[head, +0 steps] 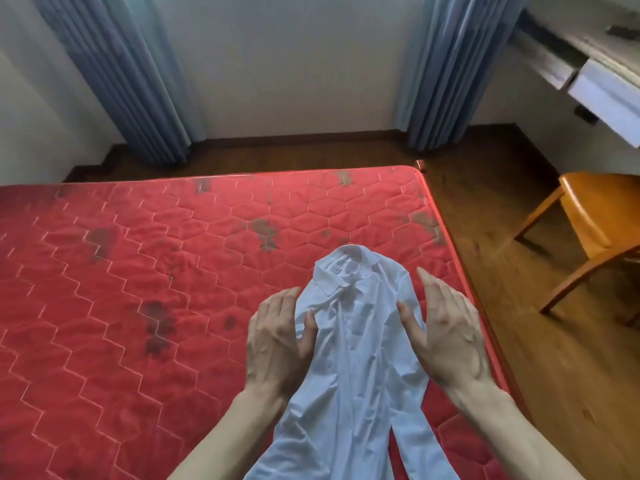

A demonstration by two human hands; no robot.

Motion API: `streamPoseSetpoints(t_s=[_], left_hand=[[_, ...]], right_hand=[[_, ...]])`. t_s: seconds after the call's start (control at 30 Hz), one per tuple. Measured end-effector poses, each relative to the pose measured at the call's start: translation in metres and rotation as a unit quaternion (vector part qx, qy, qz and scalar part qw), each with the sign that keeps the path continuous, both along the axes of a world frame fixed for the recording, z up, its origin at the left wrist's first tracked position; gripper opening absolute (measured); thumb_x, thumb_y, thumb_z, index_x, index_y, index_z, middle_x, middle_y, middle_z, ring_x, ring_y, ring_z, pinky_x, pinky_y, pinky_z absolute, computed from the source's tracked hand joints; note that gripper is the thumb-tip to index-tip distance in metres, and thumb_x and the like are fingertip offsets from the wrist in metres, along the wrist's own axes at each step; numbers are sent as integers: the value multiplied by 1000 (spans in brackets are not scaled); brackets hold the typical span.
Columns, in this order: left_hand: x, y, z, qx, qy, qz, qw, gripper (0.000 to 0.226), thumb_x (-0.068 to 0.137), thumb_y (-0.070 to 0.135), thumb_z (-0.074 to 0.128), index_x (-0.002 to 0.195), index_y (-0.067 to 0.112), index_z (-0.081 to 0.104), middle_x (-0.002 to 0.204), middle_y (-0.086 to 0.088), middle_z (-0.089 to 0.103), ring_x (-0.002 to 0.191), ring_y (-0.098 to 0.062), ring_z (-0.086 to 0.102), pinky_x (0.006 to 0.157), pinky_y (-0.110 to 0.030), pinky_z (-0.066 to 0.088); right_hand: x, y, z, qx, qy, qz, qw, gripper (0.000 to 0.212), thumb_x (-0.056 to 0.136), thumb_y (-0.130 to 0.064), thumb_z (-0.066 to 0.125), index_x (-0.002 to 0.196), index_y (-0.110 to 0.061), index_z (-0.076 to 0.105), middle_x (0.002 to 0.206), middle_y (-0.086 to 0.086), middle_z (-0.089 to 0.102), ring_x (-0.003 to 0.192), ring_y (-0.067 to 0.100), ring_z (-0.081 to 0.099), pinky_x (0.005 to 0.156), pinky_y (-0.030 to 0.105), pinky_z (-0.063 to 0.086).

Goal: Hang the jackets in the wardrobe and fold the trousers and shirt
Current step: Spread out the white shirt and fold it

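- A white shirt (349, 358) lies collar-up on the red mattress (121, 289), lower centre-right of the frame, near the mattress's right edge.
- The left hand (277, 341) flanks the shirt's left side, fingers straight and together, thumb on the cloth.
- The right hand (446, 334) flanks the right side, fingers straight; whether it touches the fabric is unclear.
- A wooden chair (588, 230) stands at the right edge.

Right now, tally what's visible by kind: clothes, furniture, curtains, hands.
Clothes: 1, white shirt on the mattress
Furniture: 3, mattress, chair, desk
Curtains: 2
Hands: 2, left, right
Total: 8
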State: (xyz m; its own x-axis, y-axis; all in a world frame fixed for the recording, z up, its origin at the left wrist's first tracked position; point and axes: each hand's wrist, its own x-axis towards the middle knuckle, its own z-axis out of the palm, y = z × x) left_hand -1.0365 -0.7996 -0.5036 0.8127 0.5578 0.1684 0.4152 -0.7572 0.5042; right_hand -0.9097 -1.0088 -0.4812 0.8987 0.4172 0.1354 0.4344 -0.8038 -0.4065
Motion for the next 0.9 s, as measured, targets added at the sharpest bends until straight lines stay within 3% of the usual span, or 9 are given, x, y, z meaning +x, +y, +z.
streamPoseSetpoints(t_s=[0.23,0.37,0.5,0.57,0.67,0.73,0.8,0.87,0.9], left_hand=[[48,27,-142,9,44,-11,999,38,97,25,66,133,13,65,126,-2,69,118,-26,63,98,-43,49],[77,48,-204,-9,125,11,992,44,103,34,55,143,17,56,134,1,62,125,-23,55,104,-39,41],[101,67,-236,12,229,30,973,53,106,50,38,151,21,39,141,2,51,130,-22,46,104,-38,39],[116,75,-257,1,297,28,954,57,105,53,40,149,18,36,141,-3,48,130,-26,46,101,-42,42],[130,76,-275,-22,360,12,933,47,104,38,50,142,12,39,136,-9,47,126,-32,49,95,-45,44],[131,77,-280,-4,363,-10,932,38,103,17,45,140,11,40,134,-12,47,121,-35,55,88,-45,44],[130,82,-283,2,342,-31,939,34,101,6,39,134,9,42,128,-14,53,114,-38,60,80,-44,40],[127,84,-282,-37,292,-19,956,22,100,8,37,121,8,43,116,-16,59,107,-41,61,76,-44,38],[123,85,-280,-68,259,2,964,14,100,12,38,113,9,42,106,-16,60,100,-41,61,75,-44,37]], right_hand=[[57,28,-136,7,80,-33,996,63,103,-37,59,159,-14,39,157,6,51,143,28,48,120,45,30],[100,47,-198,-11,133,-60,989,66,102,-33,59,160,-13,35,160,9,47,143,31,47,117,46,32],[138,51,-224,-67,92,-43,993,63,100,-32,61,155,-10,40,148,13,53,140,34,44,114,48,36],[158,55,-242,-121,68,-14,990,66,100,-34,61,157,-10,37,152,11,48,145,32,38,117,47,34],[182,69,-255,-123,117,-50,984,77,102,-37,59,164,-10,21,166,11,32,156,32,21,123,48,23],[195,75,-261,-105,176,-97,974,83,101,-36,60,165,-10,14,165,15,33,155,36,23,122,50,23],[204,77,-269,-58,246,-160,954,77,100,-31,61,161,-8,20,153,21,48,144,42,42,115,48,33],[204,76,-274,-5,299,-194,934,52,101,-22,57,148,-4,44,135,21,61,126,40,58,104,44,44],[201,76,-276,21,303,-195,933,35,100,-17,53,132,-3,59,121,18,66,113,35,62,98,43,47]])
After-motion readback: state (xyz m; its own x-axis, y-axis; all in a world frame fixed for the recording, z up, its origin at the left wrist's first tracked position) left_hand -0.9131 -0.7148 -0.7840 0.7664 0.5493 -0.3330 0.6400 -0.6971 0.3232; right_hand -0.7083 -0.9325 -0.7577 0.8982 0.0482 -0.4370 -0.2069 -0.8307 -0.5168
